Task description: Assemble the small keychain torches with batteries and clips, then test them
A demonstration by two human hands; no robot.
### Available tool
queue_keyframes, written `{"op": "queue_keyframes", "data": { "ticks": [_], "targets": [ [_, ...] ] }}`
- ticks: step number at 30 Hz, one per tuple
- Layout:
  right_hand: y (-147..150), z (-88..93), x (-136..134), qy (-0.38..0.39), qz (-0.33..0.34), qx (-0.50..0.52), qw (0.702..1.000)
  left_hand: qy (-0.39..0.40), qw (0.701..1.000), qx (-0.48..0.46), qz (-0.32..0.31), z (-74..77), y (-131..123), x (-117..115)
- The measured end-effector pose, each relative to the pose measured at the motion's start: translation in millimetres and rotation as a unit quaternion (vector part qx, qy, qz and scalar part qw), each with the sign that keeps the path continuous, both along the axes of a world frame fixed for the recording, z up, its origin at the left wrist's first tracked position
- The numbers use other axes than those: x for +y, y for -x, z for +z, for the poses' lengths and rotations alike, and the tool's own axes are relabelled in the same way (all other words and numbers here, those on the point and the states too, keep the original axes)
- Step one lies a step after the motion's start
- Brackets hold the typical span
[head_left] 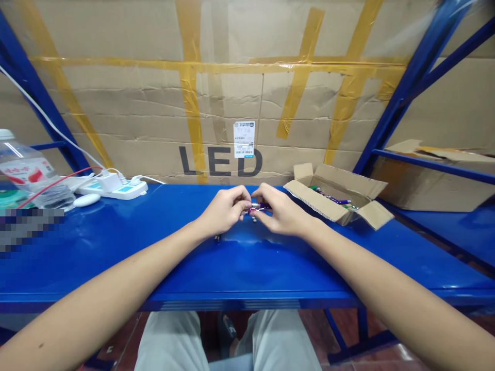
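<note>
The shiny purple-and-silver piece [255, 206] is between both hands, over the middle of the table [247, 275]. The left hand [224, 210] pinches its silver end, thumb against fingers; the right hand [279, 210] grips the purple end. It looks light, stiff and smooth, so probably a little slippery; a fingertip pinch at each end should suit it. Just beyond the right hand, an open box [314, 202] holds slim purple and green pieces [336, 200]. Further right, another box [433, 186] hides its contents.
</note>
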State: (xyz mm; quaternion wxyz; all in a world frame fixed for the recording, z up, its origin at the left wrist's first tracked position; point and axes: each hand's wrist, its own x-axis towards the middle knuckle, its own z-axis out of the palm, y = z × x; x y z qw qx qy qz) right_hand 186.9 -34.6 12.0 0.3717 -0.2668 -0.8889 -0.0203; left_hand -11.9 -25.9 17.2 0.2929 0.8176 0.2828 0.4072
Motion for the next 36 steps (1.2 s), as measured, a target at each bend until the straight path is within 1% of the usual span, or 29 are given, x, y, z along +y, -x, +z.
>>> {"op": "queue_keyframes", "data": {
  "ticks": [4, 6, 8, 10, 15, 19, 22, 24, 28, 30, 33, 35, 36],
  "targets": [
    [0, 1.5, 0, -0.021, 0.014, 0.011, 1.0, 0.016, 1.0, -0.006, -0.003, -1.0, 0, 1],
    [0, 1.5, 1, -0.024, 0.024, 0.014, 0.999, 0.012, 1.0, -0.007, 0.0, -1.1, 0, 1],
    [0, 1.6, 0, -0.01, 0.03, 0.023, 0.999, -0.011, 1.0, 0.001, 0.003, -0.6, 1, 1],
    [2, 2.1, -1, 0.009, 0.028, 0.035, 0.999, -0.054, 0.998, 0.02, 0.01, 0.6, 2, 1],
    [4, 3.7, -2, 0.068, 0.023, 0.055, 0.996, -0.167, 0.983, 0.073, 0.021, 2.4, 5, 1],
    [5, 5.3, -2, 0.113, 0.019, 0.069, 0.991, -0.207, 0.974, 0.09, 0.015, 0.9, 7, 3],
    [5, 5.9, -3, 0.17, 0.018, 0.085, 0.982, -0.224, 0.969, 0.106, 0.013, 0.6, 8, 4],
    [5, 5.4, -4, 0.223, 0.024, 0.1, 0.969, -0.235, 0.964, 0.127, 0.013, 0.8, 8, 4],
    [4, 1.4, -2, 0.34, 0.042, 0.136, 0.93, -0.254, 0.953, 0.165, 0.012, 0.2, 9, 5],
    [4, -0.9, 0, 0.378, 0.05, 0.149, 0.913, -0.259, 0.95, 0.174, 0.01, -0.3, 10, 6],
    [3, -2.1, 2, 0.401, 0.059, 0.158, 0.9, -0.255, 0.951, 0.174, 0.003, -0.2, 10, 7],
    [3, -0.9, 2, 0.39, 0.058, 0.152, 0.906, -0.24, 0.958, 0.156, 0.0, 0.6, 9, 7],
    [3, 0.2, 2, 0.372, 0.053, 0.143, 0.916, -0.224, 0.964, 0.143, 0.0, 1.0, 8, 6]
  ]
}}
